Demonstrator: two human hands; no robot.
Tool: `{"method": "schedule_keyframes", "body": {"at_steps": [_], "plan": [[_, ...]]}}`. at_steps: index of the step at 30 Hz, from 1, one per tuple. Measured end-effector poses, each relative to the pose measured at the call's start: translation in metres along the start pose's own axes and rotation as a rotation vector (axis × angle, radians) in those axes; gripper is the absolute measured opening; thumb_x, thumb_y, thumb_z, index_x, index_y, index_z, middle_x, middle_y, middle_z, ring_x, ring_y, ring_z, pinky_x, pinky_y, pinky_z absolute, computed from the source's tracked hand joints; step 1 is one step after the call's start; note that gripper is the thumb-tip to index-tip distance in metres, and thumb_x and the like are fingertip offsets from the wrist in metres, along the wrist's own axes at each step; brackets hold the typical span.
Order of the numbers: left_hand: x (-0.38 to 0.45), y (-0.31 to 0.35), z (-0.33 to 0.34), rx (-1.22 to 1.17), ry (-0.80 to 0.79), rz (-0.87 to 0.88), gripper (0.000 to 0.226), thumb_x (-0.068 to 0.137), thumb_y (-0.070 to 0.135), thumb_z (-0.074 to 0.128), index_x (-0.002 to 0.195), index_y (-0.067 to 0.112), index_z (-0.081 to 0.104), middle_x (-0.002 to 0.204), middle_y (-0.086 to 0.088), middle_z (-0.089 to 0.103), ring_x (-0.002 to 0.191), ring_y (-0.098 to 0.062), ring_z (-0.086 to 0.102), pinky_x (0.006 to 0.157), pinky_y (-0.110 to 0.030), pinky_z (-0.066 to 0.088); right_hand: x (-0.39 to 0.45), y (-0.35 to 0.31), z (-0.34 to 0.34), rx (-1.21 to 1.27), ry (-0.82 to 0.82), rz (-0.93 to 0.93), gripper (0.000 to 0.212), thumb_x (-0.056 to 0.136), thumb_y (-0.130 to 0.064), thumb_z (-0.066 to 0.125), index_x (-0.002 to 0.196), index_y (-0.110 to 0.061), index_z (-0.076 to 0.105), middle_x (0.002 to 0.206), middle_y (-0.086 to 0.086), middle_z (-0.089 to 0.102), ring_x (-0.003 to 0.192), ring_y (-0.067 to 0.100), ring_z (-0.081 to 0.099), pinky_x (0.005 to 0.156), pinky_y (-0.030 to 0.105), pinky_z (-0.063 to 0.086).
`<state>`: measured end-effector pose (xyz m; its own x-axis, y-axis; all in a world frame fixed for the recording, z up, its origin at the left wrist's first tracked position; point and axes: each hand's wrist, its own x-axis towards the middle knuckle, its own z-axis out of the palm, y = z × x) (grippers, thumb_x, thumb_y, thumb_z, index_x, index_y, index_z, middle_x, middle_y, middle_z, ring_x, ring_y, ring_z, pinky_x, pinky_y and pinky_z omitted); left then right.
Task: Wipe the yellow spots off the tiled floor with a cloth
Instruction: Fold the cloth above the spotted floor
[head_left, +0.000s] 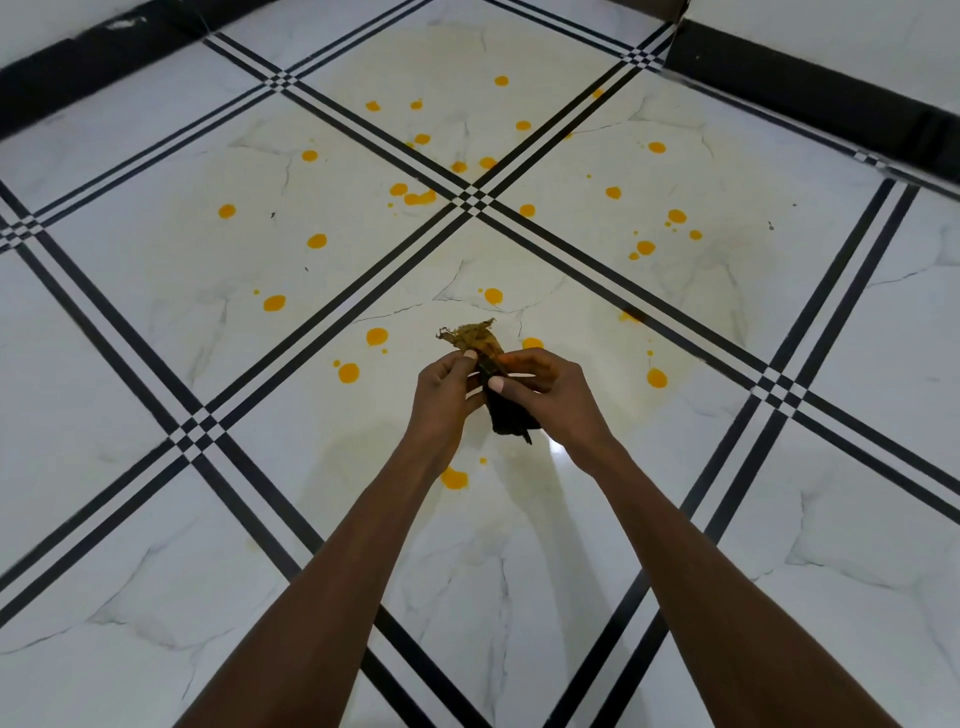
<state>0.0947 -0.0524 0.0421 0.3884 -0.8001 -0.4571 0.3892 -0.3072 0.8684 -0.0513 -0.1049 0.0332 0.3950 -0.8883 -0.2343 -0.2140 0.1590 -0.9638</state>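
A small cloth (480, 340), yellow-brown at its frayed top and black at its lower end, is bunched between both hands above the floor. My left hand (444, 387) pinches its left side and my right hand (545, 389) grips its right side. Several yellow spots (274, 303) dot the white marble-look tiled floor (156, 364), spread from the far tile around the black line crossing to just under my wrists, where one spot (454, 479) lies. A faint yellowish smear film covers the middle tiles.
Black triple-line tile borders cross the floor diagonally, meeting at a checkered crossing (472, 200). A black skirting band (810, 98) runs along the walls at the far right and far left. My forearms reach in from the bottom edge.
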Motion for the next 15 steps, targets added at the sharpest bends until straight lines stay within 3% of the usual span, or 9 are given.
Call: {"method": "schedule_keyframes", "body": {"at_steps": [5,9,12,15], "plan": [[0.002,-0.004,0.001,-0.05,0.038,-0.053,0.033,0.107,0.019,0.046,0.121,0.003,0.072,0.12,-0.017,0.073,0.112,-0.024,0.069,0.088,-0.033,0.058,-0.003,0.006,0.003,0.097,0.003,0.106,0.021,0.091,-0.026,0.081,0.105,-0.01,0.079,0.101,0.005,0.08,0.101,0.023,0.077,0.094,0.041,0.062],[0.005,-0.004,0.001,-0.031,-0.005,-0.065,0.034,0.102,0.031,0.062,0.125,0.007,0.071,0.123,-0.014,0.073,0.116,-0.023,0.069,0.09,-0.034,0.06,0.0,-0.001,0.002,0.065,-0.017,0.152,0.016,0.101,-0.032,0.067,0.107,-0.018,0.072,0.106,0.006,0.078,0.104,0.024,0.075,0.095,0.044,0.061],[0.016,-0.003,0.0,-0.065,0.064,-0.094,0.031,0.105,0.022,0.059,0.132,0.007,0.062,0.127,-0.015,0.07,0.121,-0.028,0.067,0.089,-0.039,0.061,0.006,-0.012,-0.011,0.115,0.031,0.222,0.011,0.108,-0.035,0.052,0.104,-0.028,0.059,0.115,0.018,0.071,0.11,0.039,0.07,0.078,0.047,0.059],[0.026,0.0,-0.003,-0.087,0.122,-0.133,0.033,0.106,0.02,0.054,0.137,0.009,0.058,0.128,-0.013,0.07,0.118,-0.028,0.068,0.092,-0.044,0.061,0.005,-0.019,-0.039,0.208,0.133,0.284,0.016,0.112,-0.034,0.043,0.118,-0.025,0.053,0.11,0.018,0.071,0.098,0.033,0.071,0.063,0.035,0.057]]}}
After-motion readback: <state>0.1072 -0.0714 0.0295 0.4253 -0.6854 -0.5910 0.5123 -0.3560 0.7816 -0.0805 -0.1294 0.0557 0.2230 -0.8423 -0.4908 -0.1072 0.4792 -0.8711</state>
